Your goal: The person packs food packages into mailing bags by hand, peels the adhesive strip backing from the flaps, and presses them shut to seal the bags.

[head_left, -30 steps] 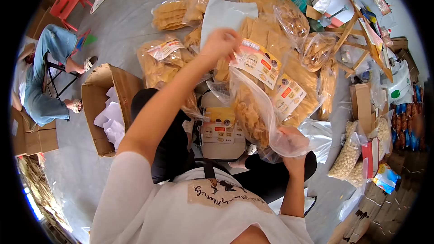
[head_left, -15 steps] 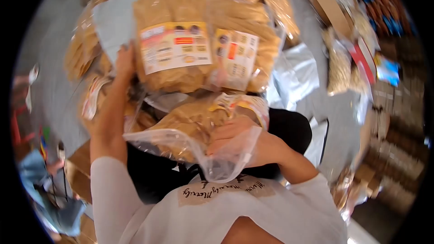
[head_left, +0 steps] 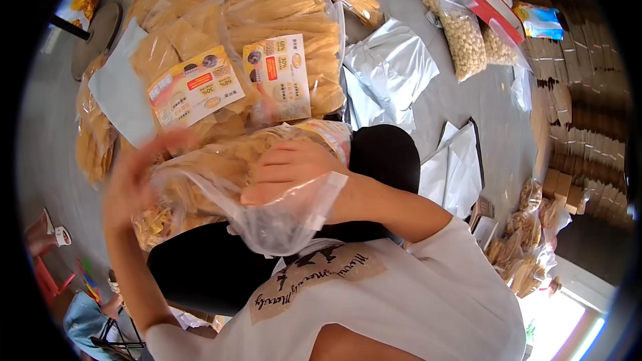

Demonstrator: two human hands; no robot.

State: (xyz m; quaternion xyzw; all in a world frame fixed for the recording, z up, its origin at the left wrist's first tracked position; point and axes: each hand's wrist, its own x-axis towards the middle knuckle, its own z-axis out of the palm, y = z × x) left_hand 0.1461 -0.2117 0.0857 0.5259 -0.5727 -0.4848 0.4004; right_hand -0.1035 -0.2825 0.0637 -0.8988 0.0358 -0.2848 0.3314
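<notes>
At the far left, just beyond the left grip, a pale sheet point(head_left: 120, 90) is seen. The left grip point(head_left: 144, 164) is blurred by motion beside the left end of a clear bag; whether it is open or closed on the film cannot be told. Beyond that grip, toward its right, a printed label point(head_left: 197, 87) is seen on bagged tan goods.

Between the two grips lies the clear bag point(head_left: 264, 224), its slack mouth turned toward the wearer. Farther beyond, another label point(head_left: 276, 79) stands upright on its bag. The right grip point(head_left: 287, 170) is laid over the tan contents with the fingers bent, loose film crossing near the wrist; whether anything is grasped cannot be told.

For good handling, the mouth would best be spread by the left grip, so that film is not caught under the right. Pressure should be spread by flat fingers, since the thin tan pieces look likely to crack. To the right of the right grip, the wearer's dark knee point(head_left: 386, 160) could be used to steady the bag.
</notes>
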